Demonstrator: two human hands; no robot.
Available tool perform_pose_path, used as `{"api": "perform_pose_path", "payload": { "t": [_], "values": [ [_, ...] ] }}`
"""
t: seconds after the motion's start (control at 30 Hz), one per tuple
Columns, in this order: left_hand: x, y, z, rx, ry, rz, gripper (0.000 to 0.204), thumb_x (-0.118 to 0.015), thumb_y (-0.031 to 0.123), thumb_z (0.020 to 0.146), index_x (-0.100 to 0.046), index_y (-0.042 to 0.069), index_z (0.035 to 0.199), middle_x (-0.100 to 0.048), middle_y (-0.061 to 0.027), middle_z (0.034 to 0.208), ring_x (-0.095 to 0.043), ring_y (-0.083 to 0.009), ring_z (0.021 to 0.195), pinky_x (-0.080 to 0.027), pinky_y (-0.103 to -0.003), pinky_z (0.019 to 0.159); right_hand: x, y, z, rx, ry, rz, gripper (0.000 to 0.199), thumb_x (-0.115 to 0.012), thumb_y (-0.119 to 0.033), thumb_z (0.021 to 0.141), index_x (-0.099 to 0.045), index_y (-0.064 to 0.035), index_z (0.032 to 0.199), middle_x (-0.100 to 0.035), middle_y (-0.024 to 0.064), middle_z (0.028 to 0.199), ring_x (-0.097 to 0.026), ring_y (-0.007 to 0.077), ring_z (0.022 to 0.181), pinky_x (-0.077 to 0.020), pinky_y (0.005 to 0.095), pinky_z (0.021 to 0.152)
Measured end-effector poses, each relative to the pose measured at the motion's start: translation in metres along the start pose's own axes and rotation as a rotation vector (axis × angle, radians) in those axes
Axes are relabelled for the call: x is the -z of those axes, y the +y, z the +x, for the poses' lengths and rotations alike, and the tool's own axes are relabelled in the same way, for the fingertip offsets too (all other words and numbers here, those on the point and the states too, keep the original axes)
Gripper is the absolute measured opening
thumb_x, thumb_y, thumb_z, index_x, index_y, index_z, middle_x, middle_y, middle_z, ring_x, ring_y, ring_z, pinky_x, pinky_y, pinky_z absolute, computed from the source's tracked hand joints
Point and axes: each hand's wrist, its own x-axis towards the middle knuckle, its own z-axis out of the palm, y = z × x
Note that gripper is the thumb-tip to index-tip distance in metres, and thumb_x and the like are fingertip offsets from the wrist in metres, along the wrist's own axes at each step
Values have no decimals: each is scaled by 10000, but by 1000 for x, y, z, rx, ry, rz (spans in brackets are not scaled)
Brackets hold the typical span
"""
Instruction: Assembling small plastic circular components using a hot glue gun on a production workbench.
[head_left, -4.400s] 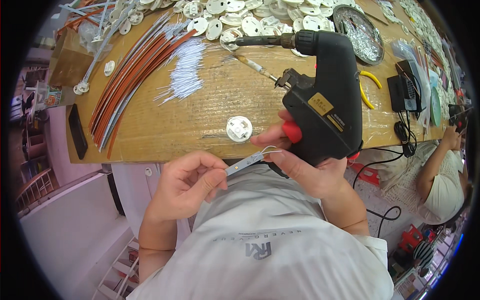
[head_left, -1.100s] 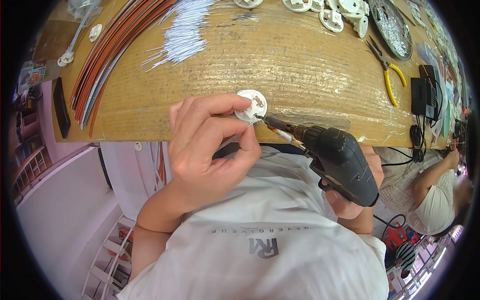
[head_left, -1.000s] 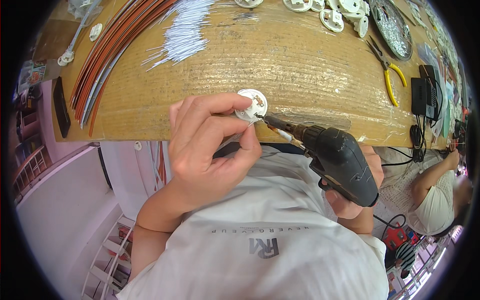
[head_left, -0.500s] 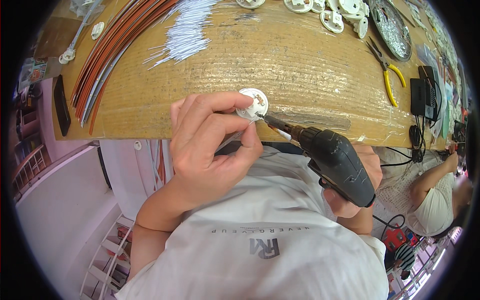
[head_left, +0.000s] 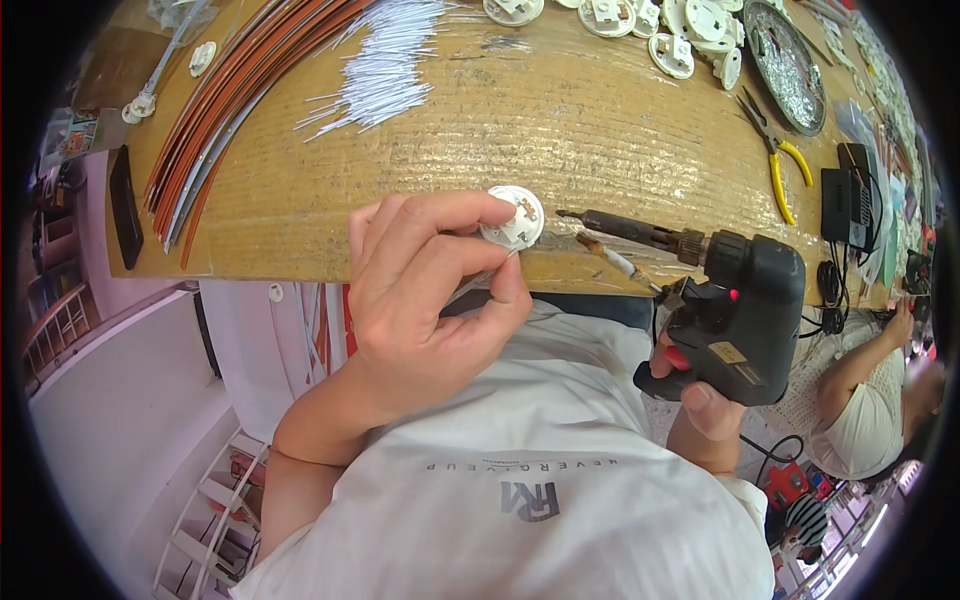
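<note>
At the bench's far left lie a dark flat bar (head_left: 124, 205) and a sheaf of red and grey strips (head_left: 225, 105) fanned along the wooden top (head_left: 600, 130), with a spread of thin white wires (head_left: 385, 70) beside them. Near the front edge, the left hand (head_left: 425, 290) pinches a round white disc (head_left: 513, 218), fingers curled close around its rim and thumb tucked under, with what looks like a thin wire (head_left: 480, 282) caught beneath it. Just right of the disc, the black soldering gun (head_left: 735, 315) sits in the right hand (head_left: 700, 400), fingers wrapped tight around the grip, one on the red trigger. Its tip is near the disc but not touching. Farther right lie yellow-handled pliers (head_left: 775, 155) and a round metal tray (head_left: 785, 60); more white discs (head_left: 690, 35) crowd the back edge.

To do this well, I'd judge the disc should stay pressed flat against the bench edge while the tip comes in low, meeting only the metal terminal and the wire end, briefly, with the fingertips kept clear of the heat.

The gun's long axis runs nearly level, right to left, barrel pointing left at the disc, handle hanging toward the person. The disc lies face up.
</note>
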Motion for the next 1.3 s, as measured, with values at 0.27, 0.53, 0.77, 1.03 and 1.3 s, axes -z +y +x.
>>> {"api": "perform_pose_path", "payload": {
  "t": [0.27,0.53,0.77,1.03,1.3],
  "values": [
    [1,0,0,6,-36,-4,198,-773,-84,704,-679,32,834,-722,-107,1050,-639,-223,858,-441,-335,815,-18,-15,13,-65,-28,-5,613,-774,-480,764,-625,47,1042,-671,175,903,-650,244,650,-555,333,606],
    [0,-3,0,-8,-29,-2,212,-775,-84,696,-689,27,854,-716,-111,1017,-634,-233,850,-435,-345,810,-62,-35,49,-224,-200,189,750,-703,-600,788,-635,44,1166,-673,333,1224,-684,340,1073,-578,419,829],
    [3,-1,1,29,-32,-45,247,-794,-51,683,-693,58,880,-725,-73,1034,-658,-230,854,-421,-341,798,-71,-30,51,-283,-229,125,917,-739,-595,775,-571,66,1389,-606,240,1406,-617,271,1204,-509,396,999],
    [7,1,0,72,-30,-118,245,-788,-81,707,-690,46,892,-742,-98,1051,-676,-226,840,-432,-328,817,-67,-20,48,-245,-253,156,848,-711,-540,814,-570,43,1414,-590,238,1421,-596,298,1281,-512,402,1018],
    [10,2,3,147,-76,-143,178,-773,-60,789,-682,40,905,-743,-99,1073,-685,-222,863,-433,-340,847,-62,-17,52,-153,-279,186,834,-699,-537,844,-554,42,1426,-583,251,1431,-586,310,1302,-519,403,1003]
  ]
}}
